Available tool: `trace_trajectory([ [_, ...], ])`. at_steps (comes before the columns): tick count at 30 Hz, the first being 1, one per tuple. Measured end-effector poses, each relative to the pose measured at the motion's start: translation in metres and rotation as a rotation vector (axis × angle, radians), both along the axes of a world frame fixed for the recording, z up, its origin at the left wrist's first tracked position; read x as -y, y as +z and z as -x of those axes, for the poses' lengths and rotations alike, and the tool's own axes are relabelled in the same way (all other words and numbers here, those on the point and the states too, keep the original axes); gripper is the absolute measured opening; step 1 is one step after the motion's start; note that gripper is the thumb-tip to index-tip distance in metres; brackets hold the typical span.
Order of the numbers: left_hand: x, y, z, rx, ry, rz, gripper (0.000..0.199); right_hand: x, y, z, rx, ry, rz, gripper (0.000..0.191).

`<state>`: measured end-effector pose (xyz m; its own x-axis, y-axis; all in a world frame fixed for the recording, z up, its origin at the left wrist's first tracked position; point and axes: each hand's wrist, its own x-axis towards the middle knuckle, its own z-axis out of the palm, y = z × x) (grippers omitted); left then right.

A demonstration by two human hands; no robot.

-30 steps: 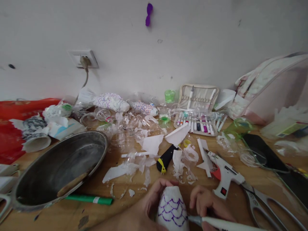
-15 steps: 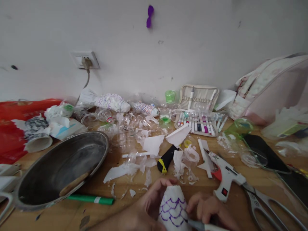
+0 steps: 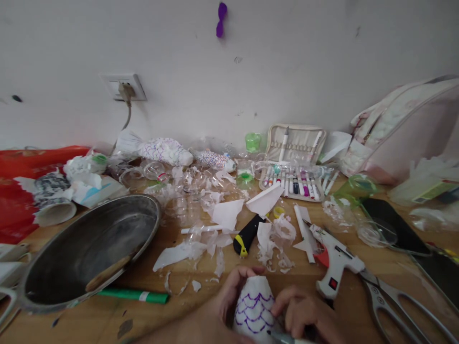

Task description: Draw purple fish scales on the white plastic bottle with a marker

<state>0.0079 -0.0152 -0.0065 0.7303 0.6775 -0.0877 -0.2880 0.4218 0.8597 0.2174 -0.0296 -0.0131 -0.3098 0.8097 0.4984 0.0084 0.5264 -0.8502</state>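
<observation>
At the bottom centre stands a white paper-covered form with purple scale-like curves drawn on it. Fingers of my left hand wrap round its left side and back. To the right, my right hand has its fingers curled around a marker, whose tip is at the form's lower right surface; a fingertip rests near the form's edge. The lower parts of the form and both hands are cut off by the frame.
A metal pan lies at left, a green tube below it. Ahead are a black-and-yellow cutter, paper scraps and a marker case. A glue gun and scissors lie at right. Two patterned fish shapes rest near the wall.
My right hand and the marker have shifted slightly left and down, with the marker tip now over the form's lower right. The camera view has moved a little.
</observation>
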Motion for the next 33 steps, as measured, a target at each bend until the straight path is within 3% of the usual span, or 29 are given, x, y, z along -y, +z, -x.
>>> trace_trajectory([
  [3,0.002,0.0,0.001,-0.021,-0.007,0.005,0.07,-0.003,0.004,0.0,0.044,0.106,-0.098,0.018],
  [7,0.002,0.002,0.002,-0.029,-0.011,0.018,0.069,-0.004,0.009,0.002,0.077,0.07,-0.125,0.025],
  [14,0.0,0.005,0.0,-0.021,-0.021,0.0,0.067,-0.004,0.014,-0.004,0.052,0.158,-0.047,0.023],
  [24,-0.001,0.003,0.001,-0.012,-0.038,0.013,0.066,-0.002,0.003,-0.01,0.076,0.206,0.008,0.027],
  [33,0.001,0.005,0.002,0.002,-0.025,0.02,0.063,0.0,0.005,-0.01,0.117,0.178,0.121,0.039],
])
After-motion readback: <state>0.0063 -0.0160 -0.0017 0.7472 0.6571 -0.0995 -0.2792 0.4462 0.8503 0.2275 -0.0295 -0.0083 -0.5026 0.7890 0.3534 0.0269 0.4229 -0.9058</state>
